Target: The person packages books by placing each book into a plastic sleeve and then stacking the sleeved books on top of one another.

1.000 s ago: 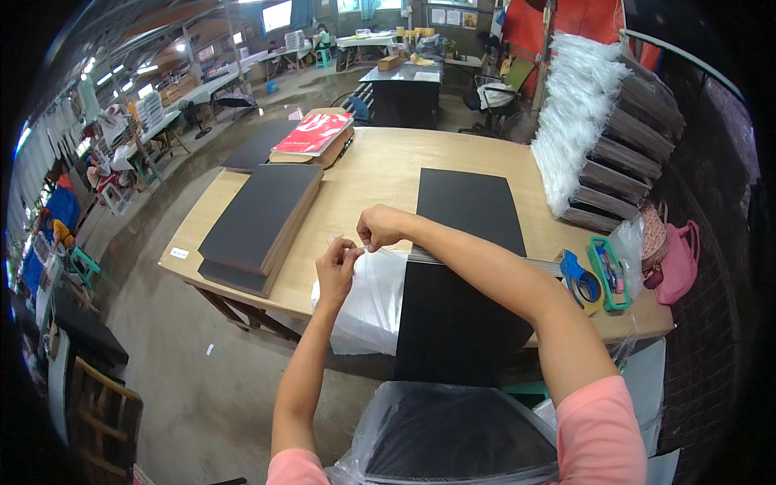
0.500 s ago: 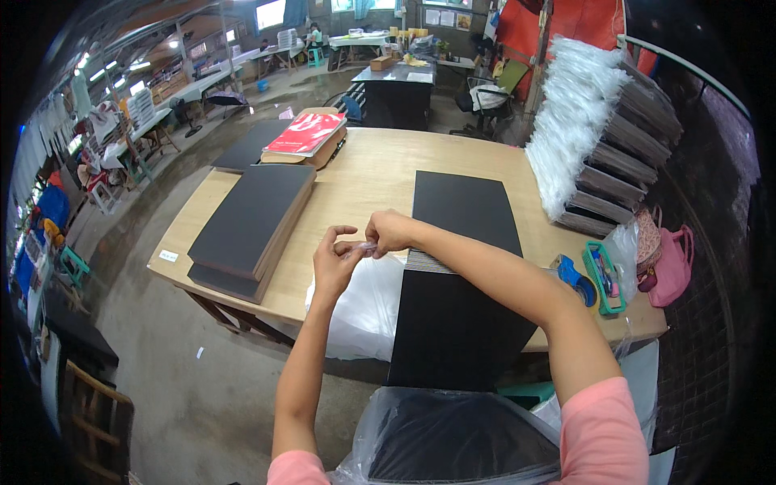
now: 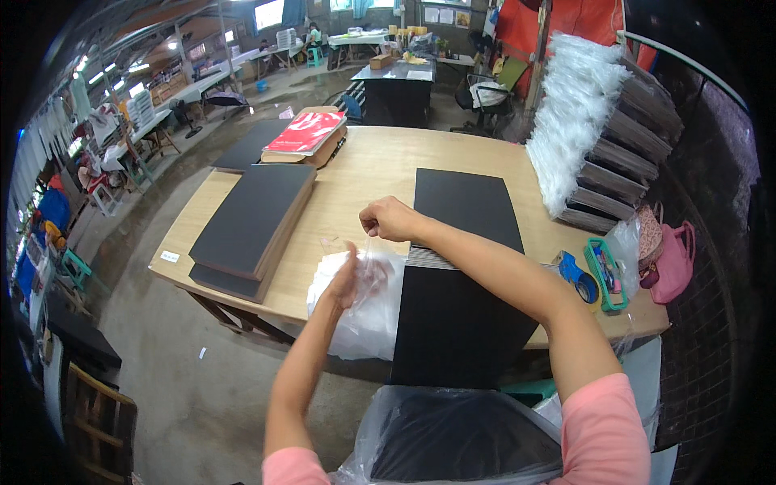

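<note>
My left hand and my right hand both pinch one clear plastic bag, stretched between them above a white pile of such bags that hangs over the near edge of the wooden table. The right hand is higher and further from me than the left. Right beside my hands lies a tall stack of black sheets, partly under my right forearm.
A second stack of black boards lies at the table's left, a red-topped stack at the far left corner. Bagged bundles are piled at right, beside a tape dispenser and a green tray. A bagged black bundle sits in front of me.
My hands have drawn apart: the left dropped down toward me, the right rose slightly, and the clear bag now stretches open between them.
</note>
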The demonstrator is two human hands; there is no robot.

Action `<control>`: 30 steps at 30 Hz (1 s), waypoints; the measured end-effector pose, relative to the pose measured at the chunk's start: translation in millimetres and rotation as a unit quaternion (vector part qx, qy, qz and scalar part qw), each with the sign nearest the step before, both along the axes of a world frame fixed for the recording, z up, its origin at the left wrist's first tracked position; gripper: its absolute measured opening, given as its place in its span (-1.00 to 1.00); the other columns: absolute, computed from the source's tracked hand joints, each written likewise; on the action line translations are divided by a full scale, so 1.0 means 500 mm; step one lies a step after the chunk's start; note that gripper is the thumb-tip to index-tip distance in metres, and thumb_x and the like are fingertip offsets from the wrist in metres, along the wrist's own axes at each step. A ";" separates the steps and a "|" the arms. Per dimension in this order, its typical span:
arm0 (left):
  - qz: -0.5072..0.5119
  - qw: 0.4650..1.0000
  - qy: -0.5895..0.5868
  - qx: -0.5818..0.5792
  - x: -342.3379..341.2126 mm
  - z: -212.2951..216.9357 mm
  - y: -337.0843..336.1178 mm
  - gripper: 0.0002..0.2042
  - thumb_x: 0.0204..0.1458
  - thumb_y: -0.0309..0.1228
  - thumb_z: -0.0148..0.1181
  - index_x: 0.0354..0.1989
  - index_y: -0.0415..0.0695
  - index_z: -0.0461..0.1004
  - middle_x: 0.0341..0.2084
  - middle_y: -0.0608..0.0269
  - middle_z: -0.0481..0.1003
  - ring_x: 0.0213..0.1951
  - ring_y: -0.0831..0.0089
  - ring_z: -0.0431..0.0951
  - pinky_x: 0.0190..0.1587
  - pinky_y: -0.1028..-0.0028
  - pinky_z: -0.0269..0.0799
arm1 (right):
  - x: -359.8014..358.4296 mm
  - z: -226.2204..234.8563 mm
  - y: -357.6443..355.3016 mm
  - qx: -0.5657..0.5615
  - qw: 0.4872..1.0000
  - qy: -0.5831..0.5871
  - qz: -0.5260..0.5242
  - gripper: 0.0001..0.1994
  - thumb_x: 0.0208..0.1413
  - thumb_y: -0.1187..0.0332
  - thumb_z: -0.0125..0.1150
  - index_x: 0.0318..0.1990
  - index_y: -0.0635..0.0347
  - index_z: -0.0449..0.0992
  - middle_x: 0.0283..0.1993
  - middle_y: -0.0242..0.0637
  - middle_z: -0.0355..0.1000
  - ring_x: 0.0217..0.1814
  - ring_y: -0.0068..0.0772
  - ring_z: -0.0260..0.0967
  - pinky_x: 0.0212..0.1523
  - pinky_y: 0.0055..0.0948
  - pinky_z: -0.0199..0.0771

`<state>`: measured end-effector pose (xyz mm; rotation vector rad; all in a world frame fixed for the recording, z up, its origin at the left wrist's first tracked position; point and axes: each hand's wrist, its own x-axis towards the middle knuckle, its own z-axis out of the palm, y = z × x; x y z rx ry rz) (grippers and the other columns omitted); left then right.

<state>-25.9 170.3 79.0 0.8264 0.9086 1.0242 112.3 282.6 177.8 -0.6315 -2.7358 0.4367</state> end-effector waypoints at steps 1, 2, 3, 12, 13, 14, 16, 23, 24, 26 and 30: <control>-0.175 0.982 0.063 0.004 -0.016 -0.010 -0.006 -0.54 0.17 0.02 -0.09 -0.36 -0.15 0.53 -0.48 0.36 0.45 -0.53 0.62 0.32 -0.42 0.64 0.24 | -0.010 0.014 -0.012 -0.030 0.996 -0.060 0.050 -0.90 -0.15 0.45 0.27 -0.43 0.24 0.51 -0.46 -0.19 0.49 -0.34 -0.32 0.46 -0.31 -0.38 0.42; -0.293 0.912 0.190 0.217 -0.039 -0.017 -0.022 -0.53 0.17 0.03 -0.10 -0.30 -0.16 0.54 -0.46 0.37 0.49 -0.52 0.68 0.31 -0.42 0.68 0.21 | -0.024 0.028 -0.026 -0.060 0.986 -0.120 0.099 -0.87 -0.10 0.42 0.26 -0.40 0.26 0.50 -0.46 -0.19 0.49 -0.32 -0.32 0.46 -0.29 -0.39 0.42; -0.343 0.891 0.234 0.184 -0.067 0.030 -0.032 -0.53 0.17 0.03 -0.09 -0.28 -0.17 0.54 -0.48 0.37 0.50 -0.50 0.64 0.31 -0.41 0.62 0.22 | -0.022 0.044 -0.036 -0.088 0.970 -0.180 0.137 -0.85 -0.06 0.39 0.25 -0.36 0.28 0.50 -0.45 -0.19 0.49 -0.30 -0.33 0.47 -0.27 -0.40 0.42; -0.106 0.914 0.014 0.391 -0.195 0.188 -0.313 -0.36 -0.02 0.15 0.11 -0.13 -0.29 0.46 -0.35 0.15 0.48 -0.27 0.42 0.43 -0.23 0.41 0.34 | 0.076 0.135 -0.314 -0.493 0.568 -0.228 0.618 -0.64 0.03 0.19 0.26 -0.22 0.39 0.53 -0.32 -0.12 0.53 -0.23 -0.34 0.49 -0.19 -0.39 0.45; -0.040 0.902 -0.072 0.425 -0.188 0.184 -0.338 -0.38 -0.04 0.14 0.15 -0.16 -0.29 0.46 -0.36 0.15 0.48 -0.27 0.42 0.43 -0.23 0.41 0.35 | 0.122 0.151 -0.330 -0.453 0.568 -0.148 0.671 -0.69 0.08 0.26 0.22 -0.25 0.41 0.53 -0.36 -0.10 0.52 -0.33 -0.33 0.51 -0.33 -0.39 0.51; -0.096 0.899 -0.030 0.425 -0.173 0.167 -0.346 -0.41 -0.04 0.09 0.17 -0.15 -0.29 0.45 -0.32 0.12 0.48 -0.25 0.38 0.43 -0.20 0.38 0.35 | 0.181 0.145 -0.314 -0.487 0.620 -0.063 0.612 -0.72 0.08 0.28 0.21 -0.29 0.42 0.52 -0.38 -0.10 0.52 -0.35 -0.32 0.51 -0.35 -0.39 0.51; -0.313 0.864 0.176 0.353 -0.118 0.131 -0.351 -0.47 -0.02 -0.02 0.20 -0.11 -0.30 0.42 -0.22 0.04 0.48 -0.17 0.29 0.44 -0.11 0.31 0.36 | 0.291 0.121 -0.293 -0.617 0.633 0.033 0.466 -0.78 0.08 0.33 0.20 -0.37 0.38 0.54 -0.35 -0.12 0.52 -0.27 -0.26 0.50 -0.22 -0.32 0.45; -0.351 0.875 -0.078 0.323 0.084 0.126 -0.338 -0.65 -0.06 -0.21 0.22 -0.29 -0.26 0.37 -0.38 0.13 0.43 -0.30 0.34 0.39 -0.22 0.36 0.30 | 0.399 -0.037 -0.406 -0.618 0.527 -0.007 0.584 -0.37 -0.16 -0.16 0.29 -0.20 0.33 0.60 -0.25 -0.18 0.49 -0.19 -0.33 0.36 -0.11 -0.29 0.23; -0.307 0.893 -0.111 0.311 0.083 0.136 -0.344 -0.67 -0.07 -0.23 0.22 -0.32 -0.26 0.36 -0.41 0.16 0.42 -0.33 0.36 0.38 -0.25 0.38 0.29 | 0.402 -0.034 -0.426 -0.588 0.560 -0.020 0.584 -0.37 -0.19 -0.17 0.30 -0.23 0.31 0.61 -0.26 -0.17 0.48 -0.19 -0.30 0.37 -0.11 -0.28 0.25; -0.201 0.930 -0.139 0.274 0.083 0.141 -0.342 -0.71 -0.08 -0.27 0.23 -0.39 -0.24 0.35 -0.49 0.21 0.40 -0.39 0.40 0.36 -0.30 0.41 0.28 | 0.448 -0.034 -0.459 -0.565 0.645 0.069 0.510 -0.41 -0.21 -0.13 0.35 -0.28 0.31 0.62 -0.28 -0.12 0.46 -0.17 -0.26 0.38 -0.09 -0.26 0.25; 0.143 0.966 0.094 0.193 0.110 0.153 -0.315 -0.76 -0.12 -0.34 0.24 -0.53 -0.21 0.32 -0.63 0.30 0.36 -0.51 0.47 0.33 -0.42 0.48 0.24 | 0.585 -0.050 -0.513 -0.555 0.640 0.529 0.039 -0.74 -0.27 0.35 0.36 -0.44 0.37 0.54 -0.38 -0.17 0.47 -0.43 -0.41 0.39 -0.28 -0.42 0.35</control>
